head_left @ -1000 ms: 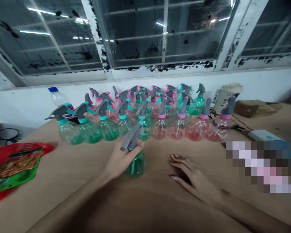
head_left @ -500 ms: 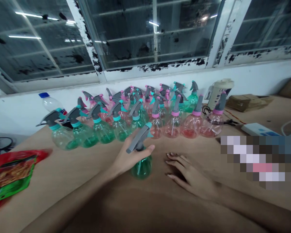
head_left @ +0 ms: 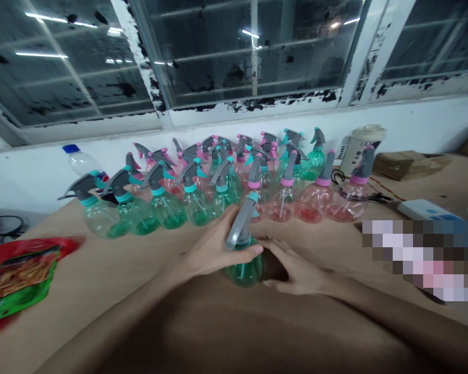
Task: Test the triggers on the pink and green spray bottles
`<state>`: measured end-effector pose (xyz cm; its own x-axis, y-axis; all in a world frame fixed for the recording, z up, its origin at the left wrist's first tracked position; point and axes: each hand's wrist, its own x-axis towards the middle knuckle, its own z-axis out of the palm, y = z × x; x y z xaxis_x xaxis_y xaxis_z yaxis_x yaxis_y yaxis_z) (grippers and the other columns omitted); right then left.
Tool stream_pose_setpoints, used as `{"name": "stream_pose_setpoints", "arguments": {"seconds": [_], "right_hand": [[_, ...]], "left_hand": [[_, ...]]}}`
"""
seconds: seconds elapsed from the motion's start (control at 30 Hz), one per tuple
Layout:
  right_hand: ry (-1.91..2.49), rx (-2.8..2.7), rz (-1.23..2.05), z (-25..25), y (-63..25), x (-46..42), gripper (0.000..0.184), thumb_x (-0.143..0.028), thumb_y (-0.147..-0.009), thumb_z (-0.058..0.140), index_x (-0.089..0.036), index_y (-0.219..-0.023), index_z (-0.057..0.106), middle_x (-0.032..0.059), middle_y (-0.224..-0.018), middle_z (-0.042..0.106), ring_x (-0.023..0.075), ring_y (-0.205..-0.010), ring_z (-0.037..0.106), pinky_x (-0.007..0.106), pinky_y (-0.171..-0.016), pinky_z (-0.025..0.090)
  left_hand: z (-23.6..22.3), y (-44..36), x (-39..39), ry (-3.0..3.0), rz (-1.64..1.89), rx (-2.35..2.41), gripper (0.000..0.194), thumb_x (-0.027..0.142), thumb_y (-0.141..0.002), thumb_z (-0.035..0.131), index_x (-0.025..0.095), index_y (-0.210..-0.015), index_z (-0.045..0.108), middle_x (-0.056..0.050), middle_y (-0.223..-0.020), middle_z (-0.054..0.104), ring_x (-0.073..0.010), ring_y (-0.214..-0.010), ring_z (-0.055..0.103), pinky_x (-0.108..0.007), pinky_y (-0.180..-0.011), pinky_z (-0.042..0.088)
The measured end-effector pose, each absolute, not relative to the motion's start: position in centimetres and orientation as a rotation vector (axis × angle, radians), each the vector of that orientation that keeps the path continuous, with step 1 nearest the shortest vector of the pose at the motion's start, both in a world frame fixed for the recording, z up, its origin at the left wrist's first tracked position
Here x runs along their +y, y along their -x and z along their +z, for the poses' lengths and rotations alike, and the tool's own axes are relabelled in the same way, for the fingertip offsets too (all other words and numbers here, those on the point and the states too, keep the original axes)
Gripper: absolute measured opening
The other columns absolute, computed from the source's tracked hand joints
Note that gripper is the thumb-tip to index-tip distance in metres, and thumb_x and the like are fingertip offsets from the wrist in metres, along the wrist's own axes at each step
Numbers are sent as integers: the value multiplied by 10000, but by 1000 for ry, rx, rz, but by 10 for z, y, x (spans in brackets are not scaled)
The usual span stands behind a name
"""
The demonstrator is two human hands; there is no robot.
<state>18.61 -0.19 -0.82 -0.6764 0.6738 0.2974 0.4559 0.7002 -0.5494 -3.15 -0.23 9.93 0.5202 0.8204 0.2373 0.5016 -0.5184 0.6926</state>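
Observation:
A green spray bottle (head_left: 245,270) with a grey trigger head stands on the brown table (head_left: 113,265) in front of me. My left hand (head_left: 214,249) is wrapped round its neck just under the trigger. My right hand (head_left: 296,265) curls against the bottle's right side, fingers bent round the body. Behind them stand several rows of spray bottles, green ones (head_left: 167,208) on the left and pink ones (head_left: 315,200) on the right.
A red and green snack bag (head_left: 15,275) lies at the left edge. A clear water bottle (head_left: 80,161) stands by the wall. A cream jug (head_left: 359,145), a brown box (head_left: 409,163) and a white device (head_left: 425,210) sit at the right.
My left hand has slid the green bottle to the right. My right hand, flat on the table before, has come in and closed against the bottle's side.

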Motion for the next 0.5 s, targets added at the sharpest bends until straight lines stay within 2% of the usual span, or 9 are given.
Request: {"name": "stream_pose_setpoints", "arguments": {"seconds": [0.07,0.13,0.17,0.23,0.3,0.33,0.4,0.5], "right_hand": [[863,-2427,723,-4,-179,-4,907,-455,-727,658,-236,-1442,144,137,-1452,336,326,-1328,301,544,-1052,281],[926,-2382,825,-1,-170,-5,1009,-544,-668,685,-230,-1448,126,144,-1467,309,350,-1335,277,559,-1057,263],[974,-2340,869,0,-165,-6,1038,-575,-642,693,-224,-1445,135,145,-1465,310,350,-1333,281,555,-1056,271],[1058,-2254,935,1,-154,-6,1027,-600,-625,693,-225,-1429,177,134,-1454,330,335,-1322,302,533,-1049,303],[1086,-2215,970,2,-142,-7,965,-600,-635,683,-232,-1406,233,121,-1429,368,324,-1306,327,521,-1041,325],[1079,-2214,976,2,-135,-7,943,-597,-636,682,-230,-1395,259,120,-1413,390,325,-1296,341,520,-1038,330],[1037,-2230,974,4,-119,-7,932,-593,-623,689,-221,-1380,294,124,-1384,424,336,-1278,362,525,-1032,336],[938,-2263,975,6,-88,-9,945,-595,-607,697,-212,-1376,303,132,-1365,440,348,-1253,386,533,-1014,353]], "left_hand": [[106,53,-8,-2261,652,1094,905,451,-691,709,301,-1430,207,-93,-1406,395,-335,-1241,424,-507,-997,378],[113,87,-14,-2278,582,1182,958,454,-667,734,339,-1436,176,-62,-1485,284,-339,-1314,328,-520,-1037,329],[117,109,-16,-2251,559,1270,915,449,-670,734,345,-1422,222,-47,-1486,290,-331,-1309,340,-508,-1036,336],[121,162,-19,-2109,639,1564,744,455,-681,718,323,-1338,394,-42,-1417,413,-318,-1217,464,-473,-975,417],[122,218,-18,-1830,996,1930,570,488,-682,688,249,-1180,545,-40,-1218,590,-291,-1083,570,-414,-896,482],[121,245,-16,-1751,1091,2042,536,489,-727,640,197,-1165,541,-61,-1163,608,-290,-1097,556,-400,-891,479],[117,289,-10,-1589,1239,2239,561,466,-792,557,115,-1218,456,-117,-1177,574,-313,-1103,539,-418,-845,490],[105,325,7,-1450,1270,2357,680,413,-734,648,54,-1250,390,-201,-1248,505,-358,-1138,500,-438,-835,484]]}}
